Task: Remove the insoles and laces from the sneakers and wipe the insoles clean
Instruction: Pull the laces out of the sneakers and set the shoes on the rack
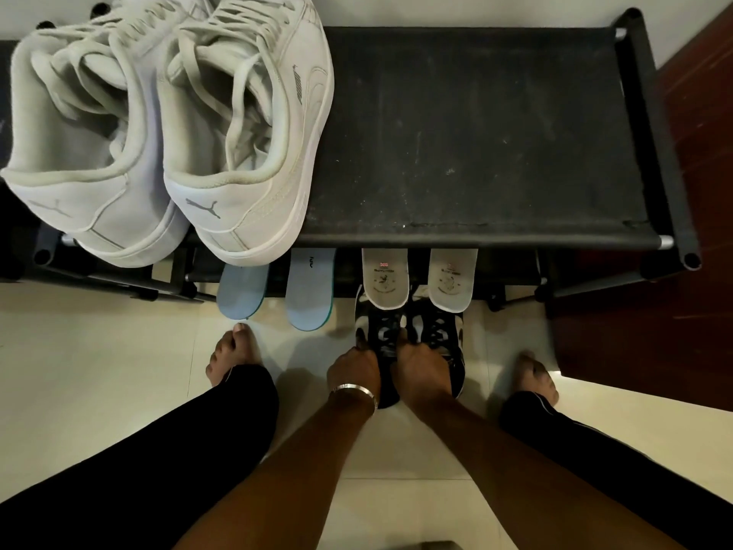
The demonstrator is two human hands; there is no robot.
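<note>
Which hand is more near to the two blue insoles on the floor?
Left. The left hand grips the black sneaker just right of the blue insoles; the right hand holds the same sneaker's far side, further away.

My pair of white sneakers (166, 125) stands laced at the left end of the rack's top shelf (476, 133), heels over its front edge. Two blue insoles (277, 287) and two white printed insoles (420, 277) lean against the rack's front. On the floor (99, 351) below them sit my black-and-white sneakers (412, 335), still laced.
</note>
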